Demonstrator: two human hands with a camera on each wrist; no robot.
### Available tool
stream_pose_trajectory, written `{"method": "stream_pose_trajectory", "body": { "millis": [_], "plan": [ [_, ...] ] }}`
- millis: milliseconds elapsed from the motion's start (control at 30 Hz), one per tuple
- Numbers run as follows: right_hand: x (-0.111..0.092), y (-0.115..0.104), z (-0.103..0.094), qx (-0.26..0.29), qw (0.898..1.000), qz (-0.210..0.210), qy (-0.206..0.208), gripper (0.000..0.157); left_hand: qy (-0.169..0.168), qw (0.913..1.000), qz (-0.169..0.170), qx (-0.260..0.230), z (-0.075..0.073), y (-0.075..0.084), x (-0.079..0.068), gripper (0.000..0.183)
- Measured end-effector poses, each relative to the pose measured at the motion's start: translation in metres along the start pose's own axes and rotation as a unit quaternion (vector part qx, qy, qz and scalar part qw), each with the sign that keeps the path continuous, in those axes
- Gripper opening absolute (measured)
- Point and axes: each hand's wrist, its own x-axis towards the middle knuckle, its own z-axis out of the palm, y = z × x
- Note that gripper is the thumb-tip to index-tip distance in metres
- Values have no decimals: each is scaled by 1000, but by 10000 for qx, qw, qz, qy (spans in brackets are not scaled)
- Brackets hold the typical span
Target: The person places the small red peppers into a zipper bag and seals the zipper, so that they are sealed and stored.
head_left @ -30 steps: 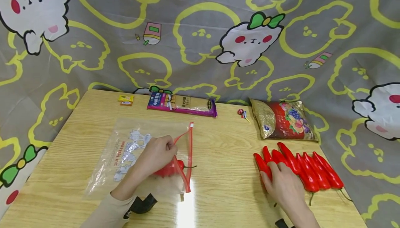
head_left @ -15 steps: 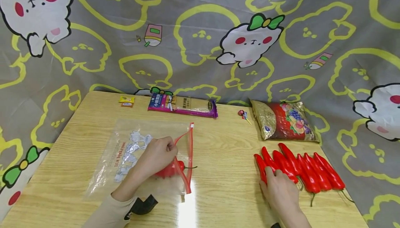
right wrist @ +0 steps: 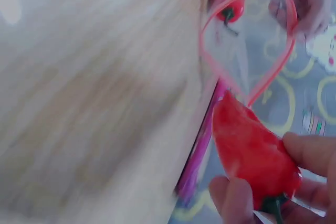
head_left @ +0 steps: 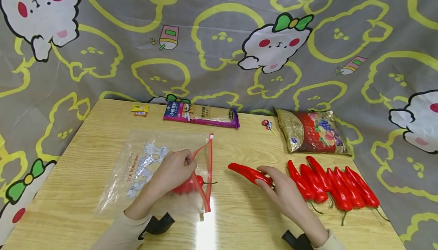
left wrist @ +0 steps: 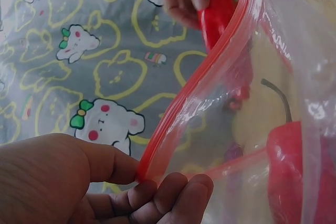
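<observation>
A clear zip bag [head_left: 118,181] with a red zip edge and a printed drawing lies on the left of the table. My left hand [head_left: 176,170] pinches its red-edged mouth and lifts it apart; in the left wrist view the thumb and fingers [left wrist: 118,163] grip that edge. Inside the bag lies a red pepper [left wrist: 283,166] with its stem toward the opening. Between the bag and the row of peppers, my right hand [head_left: 285,193] holds another red pepper [head_left: 246,171] by its stem end, tip pointing left at the bag's mouth.
Several red peppers [head_left: 338,191] lie in a row at the right. Along the back are small wrapped candies [head_left: 139,109], a purple noodle packet [head_left: 202,115], a lollipop [head_left: 268,125] and a gold-and-red bag [head_left: 309,131]. A patterned cloth [head_left: 219,52] hangs behind the table.
My right hand has taken the leftmost pepper from the row and carried it left toward the bag. The left hand stays at the bag's edge.
</observation>
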Motion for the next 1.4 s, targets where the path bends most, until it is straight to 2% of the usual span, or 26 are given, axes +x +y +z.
{"method": "stream_pose_trajectory", "body": {
  "millis": [133,200,333,433,533,667,800,967,1167,1400],
  "plan": [
    [21,-22,10,593,9977,-337,15,26,-20,10000,-10,24,1,1,0,13],
    [30,-31,17,721,9964,-452,-44,25,-43,10000,-21,25,1,1,0,13],
    [44,-39,32,904,9934,-579,-414,24,-71,10000,-25,10,2,1,-1,12],
    [50,-42,42,1071,9894,-611,-761,24,-37,9999,90,55,4,1,-1,13],
    [53,-43,49,1138,9861,-778,-931,28,27,9996,254,142,5,0,0,15],
    [60,-51,55,971,9842,-1136,-946,27,25,9992,339,185,6,0,1,16],
    [69,-63,61,700,9835,-1302,-1039,24,-21,9993,280,239,6,1,3,15],
    [75,-77,67,604,9789,-1585,-1143,23,-4,9989,257,382,5,1,2,14],
    [79,-86,75,513,9735,-1960,-1059,23,36,9986,248,474,3,1,1,14],
    [76,-88,80,333,9715,-2082,-1082,18,0,9989,177,441,3,1,1,13]
  ]
}}
